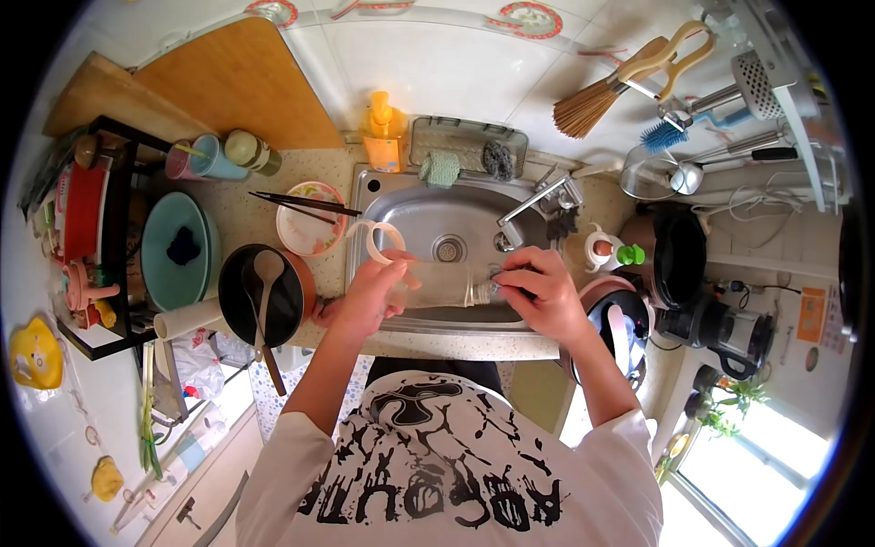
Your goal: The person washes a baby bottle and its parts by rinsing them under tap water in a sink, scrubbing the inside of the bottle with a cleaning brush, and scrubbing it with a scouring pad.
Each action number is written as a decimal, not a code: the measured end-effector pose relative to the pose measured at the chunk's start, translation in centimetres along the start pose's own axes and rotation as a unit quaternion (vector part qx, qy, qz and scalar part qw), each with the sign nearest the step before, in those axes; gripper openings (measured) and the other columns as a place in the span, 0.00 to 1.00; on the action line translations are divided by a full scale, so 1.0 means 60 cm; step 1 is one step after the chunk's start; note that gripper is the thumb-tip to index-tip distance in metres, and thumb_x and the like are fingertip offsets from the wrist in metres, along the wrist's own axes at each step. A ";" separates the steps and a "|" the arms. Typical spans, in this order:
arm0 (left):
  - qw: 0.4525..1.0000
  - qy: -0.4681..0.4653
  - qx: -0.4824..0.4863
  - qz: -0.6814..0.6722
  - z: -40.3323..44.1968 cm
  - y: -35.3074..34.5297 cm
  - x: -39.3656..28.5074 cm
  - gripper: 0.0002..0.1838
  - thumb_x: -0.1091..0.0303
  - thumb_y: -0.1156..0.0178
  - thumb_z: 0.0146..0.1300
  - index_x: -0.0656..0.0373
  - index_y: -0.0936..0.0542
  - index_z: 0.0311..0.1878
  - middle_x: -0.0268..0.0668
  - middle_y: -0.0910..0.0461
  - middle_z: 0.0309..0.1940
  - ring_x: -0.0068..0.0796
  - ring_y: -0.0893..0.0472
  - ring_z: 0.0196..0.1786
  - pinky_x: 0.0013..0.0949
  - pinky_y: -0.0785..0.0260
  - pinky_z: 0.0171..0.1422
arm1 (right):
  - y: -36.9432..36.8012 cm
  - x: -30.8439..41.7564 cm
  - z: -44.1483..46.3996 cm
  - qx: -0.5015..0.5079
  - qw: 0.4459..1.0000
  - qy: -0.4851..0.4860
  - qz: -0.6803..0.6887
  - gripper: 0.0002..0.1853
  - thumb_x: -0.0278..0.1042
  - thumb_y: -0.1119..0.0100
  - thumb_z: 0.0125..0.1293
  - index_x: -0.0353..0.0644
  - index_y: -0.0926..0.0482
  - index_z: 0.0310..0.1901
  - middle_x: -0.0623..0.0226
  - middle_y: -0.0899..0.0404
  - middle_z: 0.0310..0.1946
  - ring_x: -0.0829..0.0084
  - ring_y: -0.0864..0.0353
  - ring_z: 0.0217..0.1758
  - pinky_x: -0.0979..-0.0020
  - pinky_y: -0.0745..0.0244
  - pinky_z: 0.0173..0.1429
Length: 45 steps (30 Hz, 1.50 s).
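Over the front of the steel sink (387, 202), my left hand (366, 296) is closed round one end of a clear, see-through container (437, 284) lying on its side. A pale pinkish curved strip or handle (383, 239) sticks up by that hand. At the container's other end, where it narrows to a ribbed neck, my right hand (544, 290) has its fingers pinched together. Whether those fingertips hold a small part there is too small to tell. The faucet (538, 201) stands behind my right hand.
Left of the sink are a bowl with dark chopsticks (310, 239), a black pan with ladles (239, 296) and a teal basin (169, 264). An orange soap bottle (383, 137) stands behind. Right are a green-capped bottle (629, 254) and a dark pot (679, 255).
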<state>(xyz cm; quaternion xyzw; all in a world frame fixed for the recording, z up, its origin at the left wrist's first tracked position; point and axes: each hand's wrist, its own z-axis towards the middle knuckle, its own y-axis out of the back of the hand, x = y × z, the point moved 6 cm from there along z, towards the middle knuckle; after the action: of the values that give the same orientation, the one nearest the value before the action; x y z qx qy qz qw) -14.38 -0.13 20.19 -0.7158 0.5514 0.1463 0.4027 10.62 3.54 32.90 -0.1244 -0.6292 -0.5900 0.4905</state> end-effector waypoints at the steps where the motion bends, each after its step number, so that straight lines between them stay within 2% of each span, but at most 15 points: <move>1: 0.999 0.001 0.000 0.032 -0.002 -0.007 -0.007 0.18 0.56 0.45 0.72 0.56 0.25 0.57 0.41 0.18 0.37 0.19 0.31 0.17 0.23 0.40 0.18 | -0.004 -0.001 -0.001 -0.001 1.000 -0.005 -0.009 0.12 0.22 0.26 0.47 0.43 0.13 0.36 0.65 0.18 0.42 0.62 0.19 0.44 0.62 0.27 0.52; 4: 0.989 -0.025 -0.030 0.142 -0.006 -0.021 -0.022 0.18 0.55 0.48 0.73 0.56 0.25 0.57 0.39 0.17 0.35 0.19 0.28 0.20 0.23 0.40 0.19 | -0.016 -0.003 -0.006 -0.010 0.997 -0.014 -0.073 0.11 0.25 0.26 0.46 0.44 0.13 0.35 0.70 0.18 0.41 0.62 0.19 0.47 0.56 0.30 0.57; 7: 0.993 -0.016 -0.018 0.113 -0.002 -0.016 -0.021 0.18 0.55 0.48 0.72 0.56 0.24 0.56 0.38 0.17 0.35 0.19 0.29 0.20 0.22 0.42 0.19 | -0.007 0.016 0.003 0.038 0.995 0.017 -0.094 0.17 0.25 0.27 0.47 0.44 0.13 0.42 0.64 0.18 0.48 0.58 0.20 0.51 0.55 0.31 0.61; 10: 1.000 -0.007 -0.005 0.006 0.003 -0.010 -0.009 0.18 0.54 0.49 0.72 0.56 0.23 0.56 0.40 0.17 0.35 0.20 0.31 0.19 0.22 0.44 0.18 | 0.014 0.059 0.018 0.108 0.987 0.034 -0.116 0.25 0.26 0.28 0.44 0.45 0.15 0.50 0.60 0.21 0.58 0.53 0.22 0.59 0.50 0.35 0.69; 13: 0.998 0.010 0.021 -0.055 0.012 -0.007 -0.001 0.20 0.51 0.48 0.73 0.56 0.25 0.57 0.41 0.19 0.35 0.21 0.33 0.17 0.24 0.46 0.19 | 0.050 0.072 0.015 0.096 0.979 0.030 -0.176 0.31 0.24 0.30 0.44 0.47 0.17 0.56 0.59 0.27 0.66 0.50 0.23 0.63 0.52 0.32 0.69; 16: 0.996 0.015 0.033 -0.085 0.013 -0.006 -0.011 0.20 0.51 0.47 0.73 0.56 0.25 0.56 0.41 0.19 0.35 0.21 0.33 0.17 0.25 0.46 0.19 | 0.087 0.035 -0.007 0.033 0.998 0.032 -0.042 0.29 0.19 0.34 0.43 0.42 0.16 0.53 0.55 0.25 0.63 0.50 0.24 0.64 0.54 0.25 0.63; 19: 0.996 0.000 0.043 -0.074 0.017 -0.014 -0.018 0.20 0.50 0.46 0.73 0.55 0.25 0.56 0.40 0.19 0.34 0.21 0.34 0.18 0.24 0.46 0.19 | 0.083 0.000 -0.028 0.041 0.992 0.101 -0.063 0.27 0.15 0.36 0.41 0.38 0.15 0.49 0.52 0.24 0.62 0.51 0.23 0.62 0.58 0.22 0.57; 22: 0.999 0.008 0.029 -0.027 0.013 -0.040 -0.030 0.20 0.50 0.45 0.73 0.55 0.25 0.55 0.39 0.20 0.33 0.20 0.34 0.18 0.24 0.46 0.20 | 0.058 -0.002 -0.030 0.039 0.995 0.088 -0.033 0.23 0.14 0.33 0.42 0.37 0.14 0.45 0.56 0.22 0.56 0.55 0.21 0.58 0.59 0.22 0.55; 25: 0.999 -0.011 0.048 -0.016 0.012 -0.051 -0.042 0.17 0.51 0.46 0.73 0.51 0.23 0.55 0.34 0.18 0.33 0.18 0.29 0.22 0.23 0.45 0.21 | 0.038 -0.010 -0.036 -0.012 0.998 -0.020 0.051 0.19 0.16 0.29 0.44 0.37 0.14 0.43 0.61 0.22 0.49 0.59 0.23 0.52 0.62 0.23 0.51; 28: 1.000 -0.010 0.007 -0.020 0.006 -0.057 -0.053 0.19 0.49 0.43 0.72 0.54 0.25 0.53 0.38 0.21 0.33 0.20 0.33 0.18 0.24 0.47 0.19 | 0.031 -0.019 -0.035 -0.025 0.997 -0.028 0.061 0.17 0.18 0.26 0.47 0.36 0.14 0.42 0.63 0.23 0.45 0.62 0.25 0.50 0.65 0.25 0.50; 34: 1.000 -0.014 0.020 -0.011 0.003 -0.059 -0.060 0.18 0.49 0.41 0.71 0.54 0.25 0.51 0.32 0.24 0.29 0.19 0.33 0.18 0.23 0.48 0.18 | 0.017 -0.021 -0.031 -0.033 0.997 -0.022 0.069 0.16 0.18 0.26 0.49 0.35 0.15 0.42 0.63 0.23 0.45 0.63 0.25 0.49 0.67 0.27 0.50; 40: 0.999 -0.004 0.046 -0.017 -0.003 -0.061 -0.062 0.18 0.49 0.41 0.71 0.54 0.24 0.49 0.26 0.28 0.25 0.16 0.33 0.18 0.22 0.49 0.17 | 0.001 -0.028 -0.032 0.006 0.984 -0.084 0.158 0.14 0.20 0.27 0.52 0.34 0.16 0.43 0.62 0.24 0.46 0.64 0.25 0.50 0.65 0.27 0.54; 43: 0.999 0.011 0.023 -0.032 -0.008 -0.065 -0.058 0.17 0.49 0.41 0.71 0.53 0.24 0.48 0.26 0.28 0.25 0.17 0.34 0.18 0.22 0.49 0.17 | 0.009 -0.028 -0.034 -0.004 0.985 -0.075 0.154 0.16 0.23 0.26 0.53 0.35 0.15 0.45 0.62 0.25 0.46 0.63 0.25 0.51 0.63 0.28 0.56; 45: 0.997 0.021 0.046 -0.058 -0.004 -0.063 -0.053 0.16 0.49 0.42 0.72 0.53 0.23 0.48 0.27 0.27 0.26 0.17 0.34 0.18 0.23 0.49 0.18 | 0.030 -0.001 -0.030 -0.047 0.990 -0.041 0.129 0.16 0.27 0.25 0.54 0.36 0.14 0.45 0.61 0.25 0.49 0.62 0.26 0.54 0.64 0.29 0.58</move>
<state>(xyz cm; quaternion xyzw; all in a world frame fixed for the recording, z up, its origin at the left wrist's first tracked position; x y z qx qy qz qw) -12.12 2.12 23.98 -0.7304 0.5235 0.0817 0.4312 12.81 2.52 33.66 -0.2516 -0.5989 -0.5450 0.5301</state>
